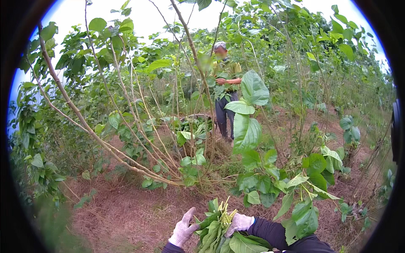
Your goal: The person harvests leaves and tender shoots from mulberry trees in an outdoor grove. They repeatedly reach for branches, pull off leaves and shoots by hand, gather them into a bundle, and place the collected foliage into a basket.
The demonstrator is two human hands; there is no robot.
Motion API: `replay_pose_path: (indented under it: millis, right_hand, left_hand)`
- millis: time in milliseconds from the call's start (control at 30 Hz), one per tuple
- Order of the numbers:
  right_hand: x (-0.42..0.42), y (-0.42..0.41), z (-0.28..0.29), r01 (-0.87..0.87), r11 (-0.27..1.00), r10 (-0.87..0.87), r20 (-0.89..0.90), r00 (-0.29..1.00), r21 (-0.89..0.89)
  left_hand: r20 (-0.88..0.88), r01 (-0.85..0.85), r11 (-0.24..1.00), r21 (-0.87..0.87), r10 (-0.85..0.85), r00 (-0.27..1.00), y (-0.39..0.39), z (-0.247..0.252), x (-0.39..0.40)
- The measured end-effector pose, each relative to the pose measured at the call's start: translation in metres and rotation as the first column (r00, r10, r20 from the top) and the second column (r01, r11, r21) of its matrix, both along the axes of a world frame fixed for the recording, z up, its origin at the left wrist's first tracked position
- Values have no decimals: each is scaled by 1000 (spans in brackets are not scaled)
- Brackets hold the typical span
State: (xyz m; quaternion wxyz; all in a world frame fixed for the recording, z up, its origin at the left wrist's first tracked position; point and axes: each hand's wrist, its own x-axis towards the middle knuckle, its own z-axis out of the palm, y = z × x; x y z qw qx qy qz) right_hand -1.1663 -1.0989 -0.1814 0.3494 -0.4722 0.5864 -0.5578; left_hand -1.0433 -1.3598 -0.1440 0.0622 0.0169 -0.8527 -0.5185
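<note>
My right hand (pixel 239 223), in a pale knitted glove, grips a thick bundle of large green leaves (pixel 211 235) near the bottom of the view. The bundle's yellow-green stalks point upward beside the thumb, and the blades hang below. At the bundle's left side is my left hand (pixel 184 228), gloved the same way, with thumb and fingers apart around a leaf edge. Both forearms wear dark sleeves. Leafy shoots (pixel 305 218) hang over the right sleeve.
A shrub's bare branches (pixel 126 161) fan up and left from a low base ahead. Behind them stands a basket of leaves (pixel 196 125), and beside it a person (pixel 226 79) holds leaves. Dry grass (pixel 110 215) covers the ground; dense leafy shrubs rise all round.
</note>
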Motion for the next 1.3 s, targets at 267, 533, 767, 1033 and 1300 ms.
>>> replay_pose_path:
  millis: [267,533,767,1033,1300]
  right_hand:
    - [-90,-27,51,212,975,-207,-78,975,66]
    - [-169,6,95,588,736,-561,182,807,-336]
    - [-281,87,101,808,248,-963,-227,146,-534]
    - [-265,243,193,626,-76,-992,-3,-125,-776]
    - [-234,319,224,477,-282,-957,209,-201,-833]
  left_hand:
    - [-110,225,971,82,-215,970,44,26,-107]
    - [-61,387,922,-17,-387,920,107,72,-219]
    - [20,582,801,-140,-585,811,189,145,-299]
    - [-382,892,87,443,-882,276,311,139,-423]
    - [-655,806,560,-191,-684,320,409,227,-407]
